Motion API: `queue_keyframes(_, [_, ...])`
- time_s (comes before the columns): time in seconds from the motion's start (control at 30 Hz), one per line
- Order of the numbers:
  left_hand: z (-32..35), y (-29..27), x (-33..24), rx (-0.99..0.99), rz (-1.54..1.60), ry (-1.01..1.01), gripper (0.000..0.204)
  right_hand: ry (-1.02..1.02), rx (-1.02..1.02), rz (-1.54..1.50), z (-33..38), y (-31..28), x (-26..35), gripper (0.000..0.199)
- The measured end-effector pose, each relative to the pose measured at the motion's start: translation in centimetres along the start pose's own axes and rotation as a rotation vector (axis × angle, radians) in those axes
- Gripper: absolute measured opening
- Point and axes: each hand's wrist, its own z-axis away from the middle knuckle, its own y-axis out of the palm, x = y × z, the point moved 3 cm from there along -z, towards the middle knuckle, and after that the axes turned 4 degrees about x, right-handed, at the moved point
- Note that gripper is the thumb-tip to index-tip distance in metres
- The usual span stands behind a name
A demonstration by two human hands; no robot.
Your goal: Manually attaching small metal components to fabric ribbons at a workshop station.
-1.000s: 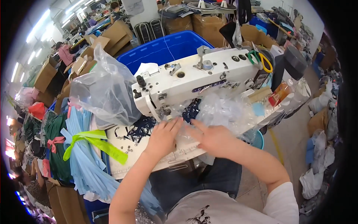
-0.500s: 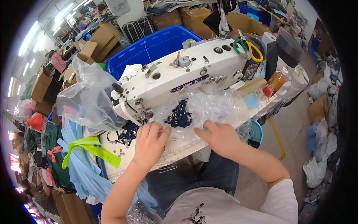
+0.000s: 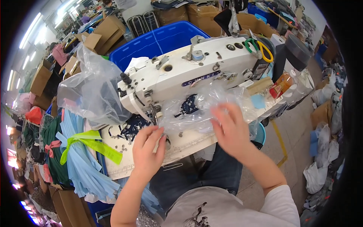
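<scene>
Both hands work at the front of a white industrial sewing machine (image 3: 189,72), seen from a head camera looking down. Left hand (image 3: 148,151) hovers over the pale counter (image 3: 121,166), fingers loosely curled and spread, holding nothing that can be made out; its fingertips are close to the lower edge of a crumpled clear plastic bag (image 3: 204,108). Right hand (image 3: 231,130) lies flat and open on the bag's right side, fingers spread and pressing the film. The bag sits on the counter directly under the machine's arm, just right of the needle area, and dark navy fabric pieces (image 3: 189,108) show through it.

More dark navy trim (image 3: 132,126) lies loose on the counter left of the needle, with small metal bits scattered around it. A second, larger clear plastic bag (image 3: 90,90) bulges up at the machine's left end. Left of the counter hangs a bundle of light blue fabric strips (image 3: 81,166) tied with a lime green band (image 3: 89,142). Scissors with green and yellow handles (image 3: 259,47) rest on the machine's right end. A big blue plastic bin (image 3: 162,39) stands behind the machine, with brown cardboard boxes (image 3: 102,32) beyond.

Plastic wrinkles blur what is inside the bag. The needle itself is too small to see clearly. The fisheye rim bends and darkens the room's edges.
</scene>
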Motion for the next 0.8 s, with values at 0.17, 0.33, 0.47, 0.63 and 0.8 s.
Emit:
queue_keyframes(0.17, [6.7,-3.7,3.2,-0.132,0.118,-0.285,0.013,-0.393,0.417,-0.337,6.2,4.1,4.8,0.013])
queue_keyframes(0.33, [15.2,-4.8,6.3,-0.235,0.221,-0.621,0.004,-0.231,0.53,-0.556,4.1,6.6,9.1,0.017])
queue_keyframes(0.47, [19.4,-3.8,7.0,-0.287,0.442,-0.816,0.014,-0.267,0.708,-0.527,1.2,12.6,12.6,0.016])
queue_keyframes(0.63, [19.2,-4.2,6.7,-0.32,0.515,-0.787,0.01,-0.335,0.681,-0.191,-1.8,20.4,14.1,0.02])
queue_keyframes(0.8, [19.2,-5.6,8.3,-0.286,0.43,-0.735,0.006,-0.355,0.584,0.053,-4.2,23.4,14.6,0.041])
